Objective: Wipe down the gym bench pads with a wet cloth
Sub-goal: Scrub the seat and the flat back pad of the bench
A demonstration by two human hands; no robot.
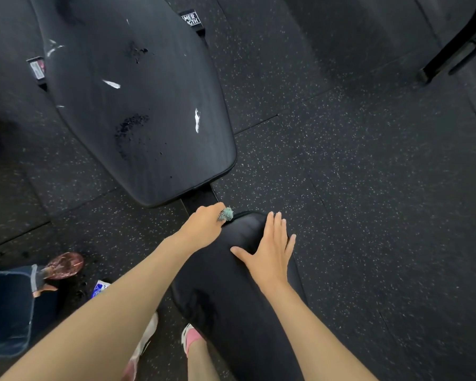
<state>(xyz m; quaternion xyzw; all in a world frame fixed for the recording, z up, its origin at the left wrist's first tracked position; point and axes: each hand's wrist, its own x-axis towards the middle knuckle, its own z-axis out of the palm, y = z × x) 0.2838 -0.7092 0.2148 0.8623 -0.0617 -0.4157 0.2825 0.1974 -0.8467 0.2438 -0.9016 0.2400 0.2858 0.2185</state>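
The left hand (pixel 204 225) is clenched around a small teal cloth (pixel 226 214), of which only a speckled tuft shows, poking out beyond the curled fingers. The cloth touches the far left corner of the seat pad (pixel 231 298), the narrow black pad that runs back under both forearms.

The right hand (pixel 270 248) lies flat on the same pad with nothing in it. Its fingers (pixel 275 224) are straight and slightly fanned, the tips near the pad's far edge and the thumb splayed out toward the left hand. The cloth sits just left of those fingertips.

Just beyond the left knuckles a dark frame bar (pixel 201 198) runs under the larger back pad (pixel 138 105), which stretches away from both hands (its surface carries white tears (pixel 197 121) and dull rough patches). Speckled rubber flooring (pixel 368 188) lies right of the right fingers. Well left of the left forearm are another person's glossy maroon shoe (pixel 65 265) and a blue-and-white packet (pixel 101 287).
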